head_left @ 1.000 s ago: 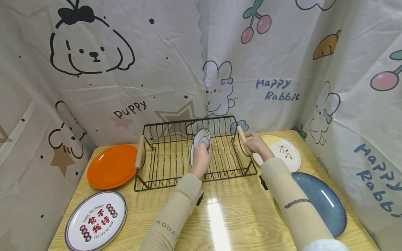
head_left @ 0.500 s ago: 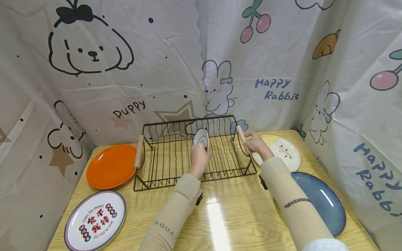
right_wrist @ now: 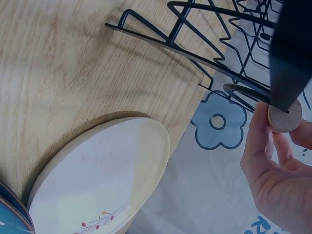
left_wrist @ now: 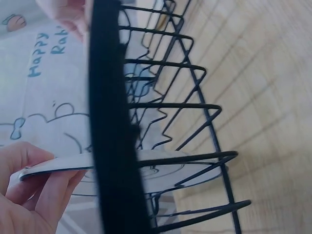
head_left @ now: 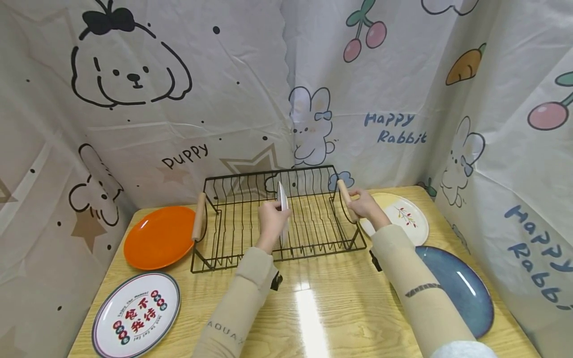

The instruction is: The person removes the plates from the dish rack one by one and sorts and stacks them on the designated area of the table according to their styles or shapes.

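My left hand pinches the edge of a white plate with a dark rim, its thumb and fingers on opposite faces in the left wrist view. The plate stands on edge, nearly edge-on to the head view, between wires near the middle of a black wire dish rack. Part of the plate is hidden by my left hand. At the rack's right end, my right hand grips the wooden handle. In the right wrist view, the fingers curl about the round handle end.
An orange plate and a white plate with red characters lie left of the rack. To the right are a cream-and-white plate and a blue plate, partly under my right sleeve. A printed curtain surrounds the wooden table.
My left hand has shifted slightly left and turned the upright plate, so its face no longer shows and it appears edge-on. My right hand stays on the handle.
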A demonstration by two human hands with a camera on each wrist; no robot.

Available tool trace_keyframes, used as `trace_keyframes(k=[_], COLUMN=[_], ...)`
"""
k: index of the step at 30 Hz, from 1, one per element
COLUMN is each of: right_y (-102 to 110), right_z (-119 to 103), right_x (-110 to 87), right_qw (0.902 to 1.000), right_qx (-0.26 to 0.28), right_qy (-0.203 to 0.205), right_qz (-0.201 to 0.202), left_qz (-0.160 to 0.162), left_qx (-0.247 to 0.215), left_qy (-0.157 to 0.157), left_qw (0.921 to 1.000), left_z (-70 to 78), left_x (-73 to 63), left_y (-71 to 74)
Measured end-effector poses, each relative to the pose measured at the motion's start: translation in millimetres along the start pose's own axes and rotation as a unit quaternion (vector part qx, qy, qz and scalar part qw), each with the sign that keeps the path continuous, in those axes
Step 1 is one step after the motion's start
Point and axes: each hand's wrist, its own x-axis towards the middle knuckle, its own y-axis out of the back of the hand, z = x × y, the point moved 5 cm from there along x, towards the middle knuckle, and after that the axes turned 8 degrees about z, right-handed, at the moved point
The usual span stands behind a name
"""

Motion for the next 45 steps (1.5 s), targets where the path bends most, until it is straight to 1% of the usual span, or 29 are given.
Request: trace_keyframes(k=[4, 10, 13, 17, 22, 26, 29, 33, 35, 38, 40, 42, 45], right_y=[-0.4, 0.4, 0.6, 0.3, -0.5, -0.2, 0.2, 0.5, 0.6, 0.8, 0.9, 0.8, 0.3], right_z=[0.0, -1.1, -1.3, -0.9, 0.1, 0.4, 0.1, -0.1, -0.2, -0.5, -0.4, -0.3, 0.1], right_x=[0.5, -0.1, -0.6, -0.5, 0.1, 0.5, 0.5, -0.1, -0.2, -0.4, -0.3, -0.1, 0.3], right_qw=[1.0000, 1.0000, 1.0000, 1.0000, 1.0000, 1.0000, 1.0000, 1.0000, 1.0000, 1.0000, 1.0000, 1.0000, 1.0000], right_qx=[-0.003, -0.002, -0.001, -0.002, 0.000, 0.001, 0.002, 0.002, 0.003, 0.004, 0.003, 0.005, 0.007], right_qy=[0.005, 0.009, 0.008, 0.007, 0.003, 0.001, 0.002, 0.001, 0.001, 0.001, 0.001, 0.000, -0.001], right_qz=[0.000, 0.001, 0.002, 0.001, -0.001, -0.001, 0.000, 0.000, 0.001, 0.002, 0.003, 0.003, -0.001], left_qz=[0.008, 0.017, 0.020, 0.029, 0.042, 0.056, 0.069, 0.086, 0.098, 0.120, 0.138, 0.156, 0.188], left_qx=[-0.012, -0.047, -0.065, -0.082, -0.085, -0.091, -0.084, -0.057, -0.039, -0.014, 0.005, 0.020, 0.045], left_qy=[0.007, -0.004, -0.003, -0.013, -0.029, -0.056, -0.082, -0.121, -0.141, -0.170, -0.191, -0.214, -0.252], left_qw=[0.9999, 0.9987, 0.9977, 0.9961, 0.9950, 0.9927, 0.9907, 0.9872, 0.9844, 0.9779, 0.9718, 0.9641, 0.9481], left_z=[5.9, 20.7, 26.6, 32.7, 38.7, 47.5, 53.6, 58.6, 60.3, 62.3, 62.6, 62.2, 59.6], left_x=[0.8, 2.6, 3.7, 4.3, 2.6, -1.0, -3.5, -6.2, -8.1, -11.1, -13.1, -15.0, -18.5], left_y=[10.3, 25.9, 34.6, 46.9, 64.1, 81.1, 94.6, 112.2, 121.6, 136.2, 146.0, 155.5, 169.9])
